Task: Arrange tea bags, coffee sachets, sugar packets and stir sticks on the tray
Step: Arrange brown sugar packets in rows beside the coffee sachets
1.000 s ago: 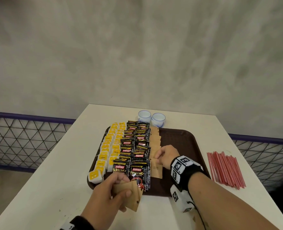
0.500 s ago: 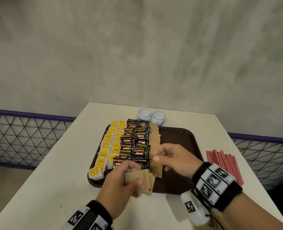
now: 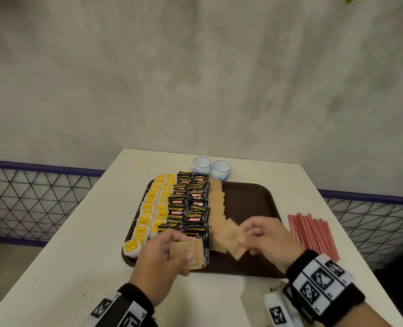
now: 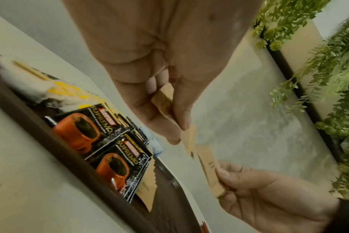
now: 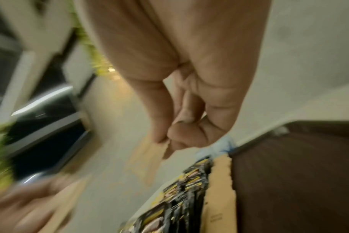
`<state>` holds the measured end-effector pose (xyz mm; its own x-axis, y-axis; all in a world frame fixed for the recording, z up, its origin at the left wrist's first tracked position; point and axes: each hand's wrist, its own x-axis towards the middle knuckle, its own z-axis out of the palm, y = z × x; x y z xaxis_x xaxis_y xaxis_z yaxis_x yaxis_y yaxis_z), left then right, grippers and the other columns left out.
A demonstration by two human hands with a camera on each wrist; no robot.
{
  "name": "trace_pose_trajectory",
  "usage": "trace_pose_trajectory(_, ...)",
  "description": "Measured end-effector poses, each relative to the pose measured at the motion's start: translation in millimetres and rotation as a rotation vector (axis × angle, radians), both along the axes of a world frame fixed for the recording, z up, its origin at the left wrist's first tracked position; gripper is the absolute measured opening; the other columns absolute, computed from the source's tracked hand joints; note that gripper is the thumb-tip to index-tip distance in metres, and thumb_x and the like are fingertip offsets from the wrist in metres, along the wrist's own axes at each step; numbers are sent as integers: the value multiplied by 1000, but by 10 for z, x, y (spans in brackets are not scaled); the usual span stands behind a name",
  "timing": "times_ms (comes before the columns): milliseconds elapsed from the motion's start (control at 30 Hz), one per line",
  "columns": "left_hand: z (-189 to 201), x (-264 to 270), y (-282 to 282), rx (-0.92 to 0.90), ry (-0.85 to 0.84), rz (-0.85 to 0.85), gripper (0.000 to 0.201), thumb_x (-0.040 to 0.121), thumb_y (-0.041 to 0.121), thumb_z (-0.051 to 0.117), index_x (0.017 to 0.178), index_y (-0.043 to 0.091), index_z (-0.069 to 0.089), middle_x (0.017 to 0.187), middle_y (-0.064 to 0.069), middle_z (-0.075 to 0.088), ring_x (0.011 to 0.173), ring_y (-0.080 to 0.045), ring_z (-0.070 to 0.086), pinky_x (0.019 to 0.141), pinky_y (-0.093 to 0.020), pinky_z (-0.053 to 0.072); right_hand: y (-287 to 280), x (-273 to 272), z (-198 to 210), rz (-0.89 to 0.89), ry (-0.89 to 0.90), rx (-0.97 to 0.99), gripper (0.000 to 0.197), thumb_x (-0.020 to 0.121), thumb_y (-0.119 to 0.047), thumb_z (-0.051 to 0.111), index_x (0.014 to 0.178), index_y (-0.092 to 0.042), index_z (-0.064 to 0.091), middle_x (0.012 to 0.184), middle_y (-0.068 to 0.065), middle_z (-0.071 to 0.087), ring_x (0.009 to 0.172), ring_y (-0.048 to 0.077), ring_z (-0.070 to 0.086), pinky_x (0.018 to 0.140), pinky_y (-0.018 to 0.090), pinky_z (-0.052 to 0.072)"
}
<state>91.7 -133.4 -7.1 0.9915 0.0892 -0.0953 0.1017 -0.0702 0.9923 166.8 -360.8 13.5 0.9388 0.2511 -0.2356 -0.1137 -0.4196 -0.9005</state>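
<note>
Since half a second ago the right hand (image 3: 264, 237) has drawn one brown sugar packet (image 3: 234, 241) away from the left hand's stack and holds it pinched above the tray's near edge. Left to right on the brown tray (image 3: 250, 199): yellow-tagged tea bags (image 3: 153, 208) in two columns, black coffee sachets (image 3: 191, 204) beside them, then a single column of sugar packets (image 3: 217, 208). The left hand (image 3: 162, 258) grips a small stack of sugar packets (image 3: 188, 253) over the tray's near rim. Red stir sticks (image 3: 311, 232) lie on the white table (image 3: 77, 244), right of the tray. Two small cups (image 3: 211, 167) stand behind the tray.
</note>
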Motion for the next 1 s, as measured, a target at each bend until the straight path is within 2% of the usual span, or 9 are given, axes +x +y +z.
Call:
trace_pose_trajectory(100, -32, -40, 32, -3, 6, 3, 18, 80, -5, 67, 91, 8, 63, 86, -10, 72, 75, -25, 70, 58, -31, 56, 29, 223, -127, -266, 203, 84, 16, 82, 11, 63, 81, -2, 55, 93, 22, 68, 71, 28, 64, 59, 30, 54)
trace_pose_trajectory(200, -55, -63, 24, -6, -9, -9, 17, 82, -5, 64, 91, 9, 64, 88, -10, 70, 79, -27, 69, 57, -31, 56, 165, 371, -308, -330, 349, -48, 17, 85, 6, 61, 78, -6, 52, 101, 20, 68, 77, 28, 66, 53, 27, 53)
trace_pose_trajectory(300, -72, -71, 38, 6, -21, -11, 19, 83, -4, 63, 91, 12, 65, 90, -8, 69, 81, -27, 69, 58, -30, 56, 260, 468, -473, -278, 381, -316, 4, 86, -6, 64, 89, -6, 61, 89, 12, 69, 70, 19, 61, 54, 22, 47)
trace_pose_trajectory(400, -93, -75, 59, 25, -19, -18, 19, 83, -2, 64, 92, 15, 65, 92, -6, 69, 82, -25, 69, 59, -28, 56, 354, 499, -604, -293, 408, -364, 15, 81, -9, 71, 92, 1, 66, 71, 11, 67, 50, 13, 60, 43, 20, 46)
trace_pose_trajectory(467, -104, -81, 68, 31, -19, -24, 18, 83, -1, 64, 91, 15, 65, 91, -6, 69, 82, -25, 68, 59, -28, 56, 416, 488, -658, -314, 440, -356, 15, 76, -7, 74, 85, 0, 63, 71, 12, 67, 48, 14, 63, 42, 19, 48)
trace_pose_trajectory(600, -113, -84, 67, 35, -15, -8, 20, 82, -3, 64, 92, 15, 65, 91, -7, 68, 80, -23, 68, 58, -27, 55, 492, 495, -702, -303, 359, -415, 26, 61, -7, 79, 82, -2, 65, 80, 14, 70, 70, 26, 72, 68, 38, 61)
trace_pose_trajectory(767, -98, -48, 40, 42, -11, -10, 20, 83, -2, 63, 92, 15, 64, 92, -8, 68, 81, -23, 68, 58, -27, 55, 596, 434, -672, -255, 236, -583, 17, 75, -15, 72, 86, -4, 65, 86, 11, 70, 73, 25, 69, 70, 36, 61)
trace_pose_trajectory(900, -74, -16, -6, 47, 8, 1, 26, 81, -3, 66, 95, 17, 61, 93, -8, 69, 80, -23, 69, 58, -28, 56, 576, 337, -476, -153, 112, -754, 24, 85, -27, 64, 101, -9, 62, 103, 7, 65, 93, 23, 65, 73, 28, 52)
trace_pose_trajectory(1000, -31, 26, -47, 32, 35, 11, 34, 75, -3, 73, 96, 16, 55, 89, -7, 69, 78, -21, 70, 59, -31, 57, 510, 196, -276, -41, -36, -539, 22, 86, -36, 63, 97, -18, 58, 101, 0, 63, 89, 18, 61, 77, 30, 50)
